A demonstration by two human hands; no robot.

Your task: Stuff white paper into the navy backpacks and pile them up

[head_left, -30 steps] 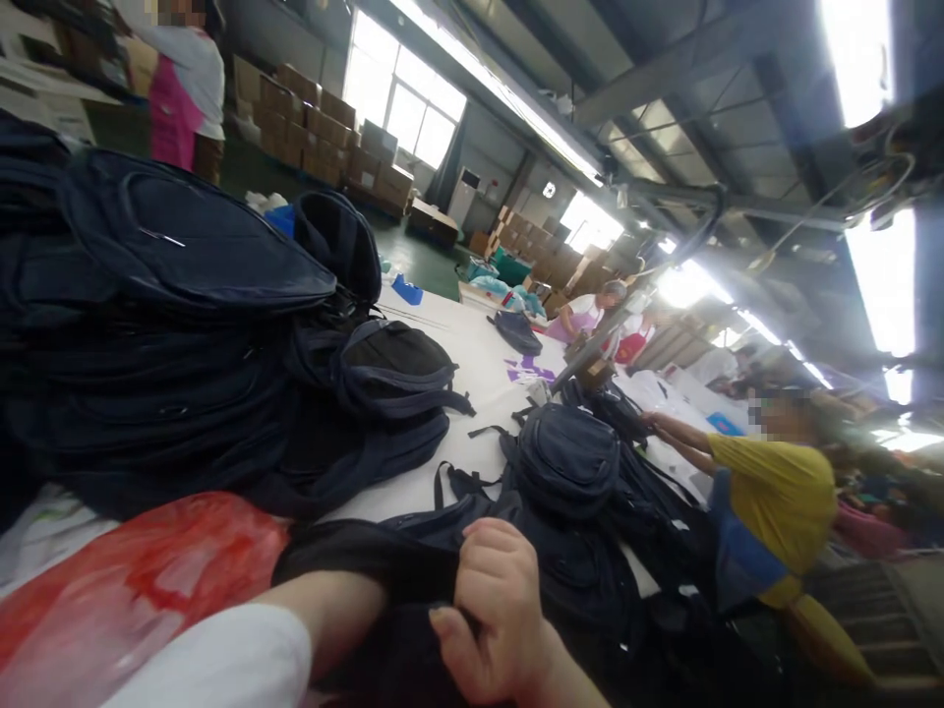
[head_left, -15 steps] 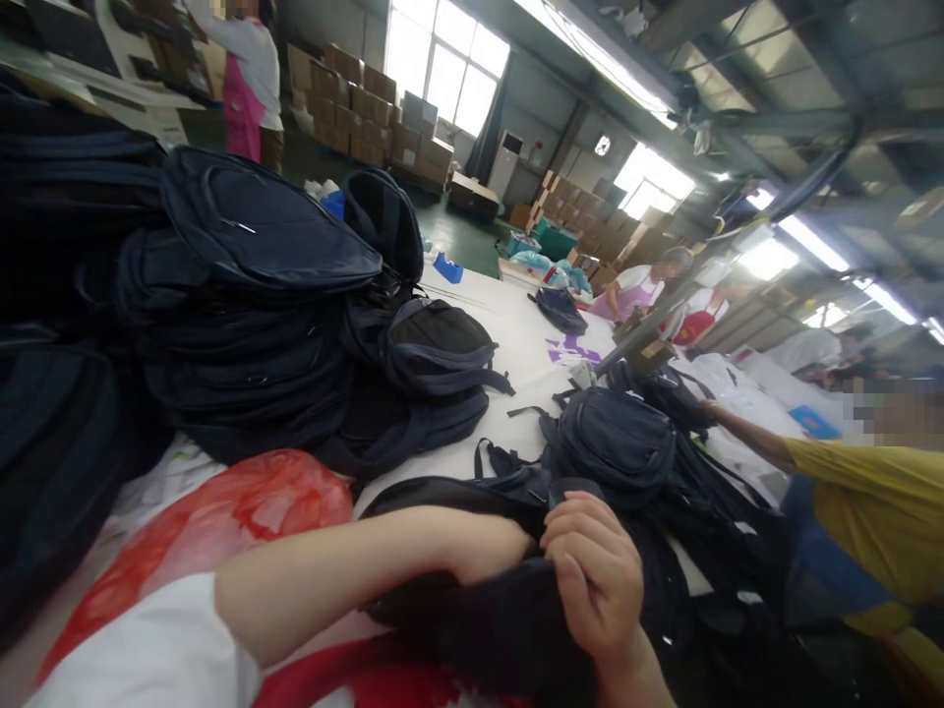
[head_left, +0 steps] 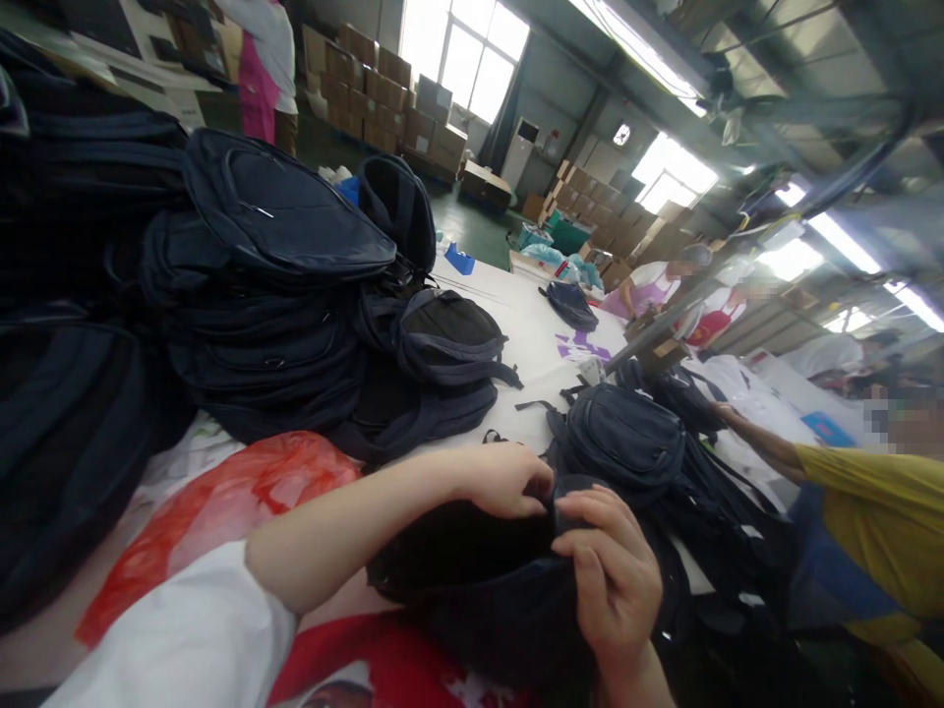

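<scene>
A dark backpack lies in front of me with its top opening gaping. My left hand is at the far rim of that opening, its fingers curled and pinching the edge. At the right end of the opening, my right hand has its fingers bent around the bag's edge, thumb towards me. The two hands are close together, with a bit of dark edging between them. The inside of the bag is black and no contents can be made out.
Stacked dark backpacks rise on the left beside a red plastic bag. More backpacks lie beyond my right hand. A person in yellow reaches in from the right. A blue tape dispenser sits on the white table.
My left hand has come up out of the bag's opening to its far rim. The opening looks wider. My right hand remains at the edge, and the view has shifted slightly.
</scene>
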